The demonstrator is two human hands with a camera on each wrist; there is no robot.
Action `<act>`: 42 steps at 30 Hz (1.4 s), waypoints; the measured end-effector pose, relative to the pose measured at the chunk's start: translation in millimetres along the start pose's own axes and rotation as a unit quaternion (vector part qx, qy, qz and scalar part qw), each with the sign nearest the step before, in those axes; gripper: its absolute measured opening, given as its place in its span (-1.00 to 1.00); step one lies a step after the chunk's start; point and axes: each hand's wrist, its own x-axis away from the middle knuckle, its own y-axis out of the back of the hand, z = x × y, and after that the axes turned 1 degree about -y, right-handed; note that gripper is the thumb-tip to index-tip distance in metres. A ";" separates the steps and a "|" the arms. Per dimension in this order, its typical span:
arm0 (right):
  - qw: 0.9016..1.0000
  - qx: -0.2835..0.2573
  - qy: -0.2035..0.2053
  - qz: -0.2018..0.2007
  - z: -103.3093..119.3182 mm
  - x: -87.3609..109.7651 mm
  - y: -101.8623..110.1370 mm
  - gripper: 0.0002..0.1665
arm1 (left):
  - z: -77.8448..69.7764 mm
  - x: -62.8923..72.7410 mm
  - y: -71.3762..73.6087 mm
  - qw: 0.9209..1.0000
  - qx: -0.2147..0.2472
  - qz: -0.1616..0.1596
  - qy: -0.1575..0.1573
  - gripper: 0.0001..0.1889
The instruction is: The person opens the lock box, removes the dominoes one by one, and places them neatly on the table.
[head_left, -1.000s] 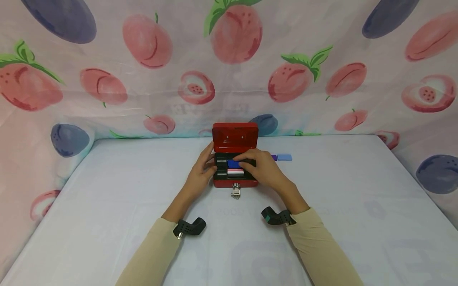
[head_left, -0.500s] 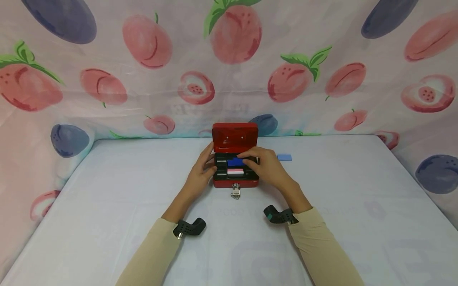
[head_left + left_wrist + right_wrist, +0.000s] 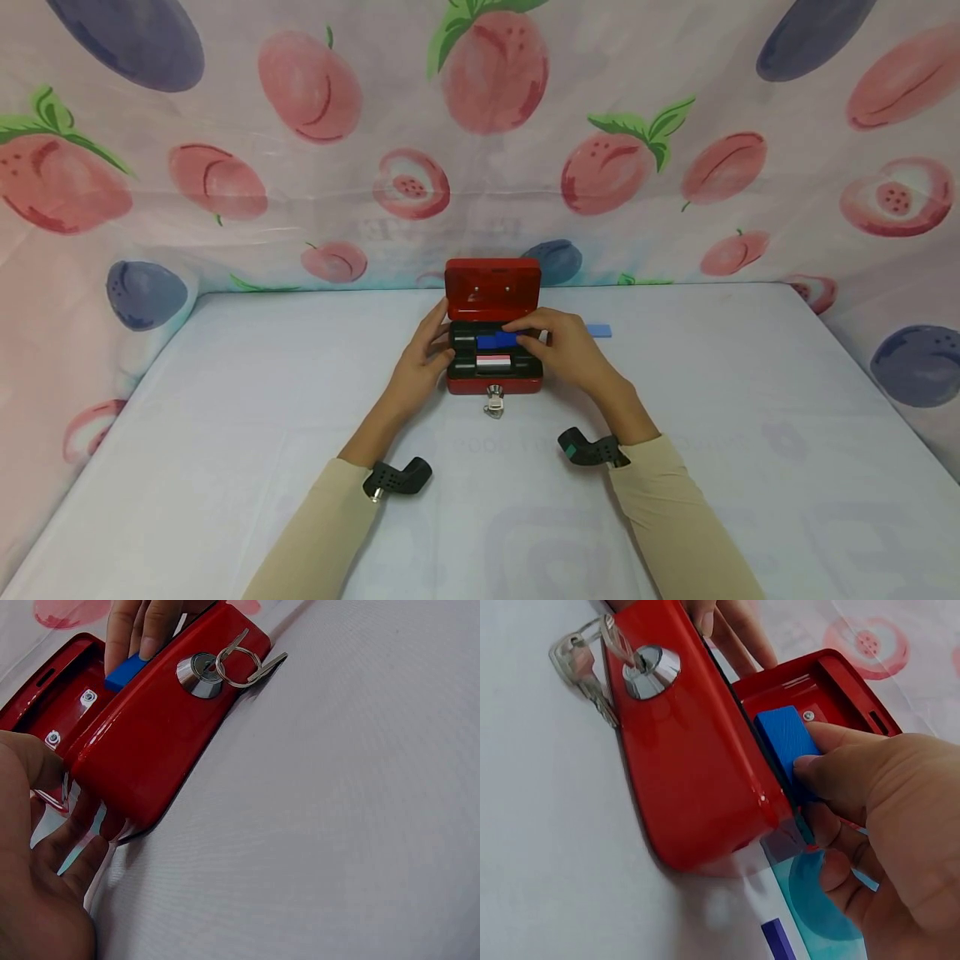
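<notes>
My left hand (image 3: pixel 416 367) rests at the left side of a small red cash box (image 3: pixel 493 387), its thumb at the rim and its fingers mostly straight along the outer wall. The box's lid (image 3: pixel 492 287) is tilted up at the back. Between thumb and index finger, my right hand (image 3: pixel 566 346) pinches a blue rectangular block (image 3: pixel 781 739) over the box's right half. More blue shows just left of that block in the head view. A white and pink piece (image 3: pixel 492 362) lies in the black inner tray (image 3: pixel 463 329).
Keys on a ring (image 3: pixel 238 667) hang from the silver lock (image 3: pixel 199 675) on the box front. A light blue block (image 3: pixel 600 331) lies on the white tabletop right of the box, and a purple block (image 3: pixel 778 940) shows in the right wrist view. Fruit-print cloth stands behind.
My right hand has shifted slightly right, showing more blue in the box and covering part of the light blue block. The left hand and box have stayed put.
</notes>
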 end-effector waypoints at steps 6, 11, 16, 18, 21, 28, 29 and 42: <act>1.000 0.008 0.008 0.007 -0.9 0.4 0.6 -0.66 | -0.4 0.1 0.0 1.000 0.003 0.000 0.000 -0.25; 1.000 0.020 0.008 0.015 -1.8 -0.1 -0.2 -0.61 | -0.1 0.2 0.3 1.000 0.005 0.000 -0.002 -0.25; 1.000 0.023 0.009 0.013 -2.3 -0.5 -0.6 -0.59 | -1.0 0.1 0.7 1.000 -0.006 -0.002 0.002 -0.24; 1.000 0.027 0.009 0.012 -2.8 -0.7 -0.8 -0.59 | -1.1 0.0 1.0 1.000 -0.008 -0.001 0.002 -0.24; 0.999 0.034 0.007 0.012 -3.6 -1.2 -1.5 -0.60 | -1.3 -0.2 1.3 1.000 -0.009 0.000 0.002 -0.25; 0.999 0.038 0.012 0.007 -1.5 -0.9 0.3 -0.61 | -1.1 -0.8 1.5 1.000 -0.001 0.000 -0.002 -0.24; 0.999 0.037 0.013 0.005 -0.8 -0.9 1.1 -0.61 | -0.7 -0.7 1.8 1.000 0.000 -0.001 -0.002 -0.24; 0.998 0.035 0.036 -0.034 -2.2 3.2 29.0 -0.65 | 0.1 -0.8 2.4 1.000 -0.004 -0.001 -0.002 -0.23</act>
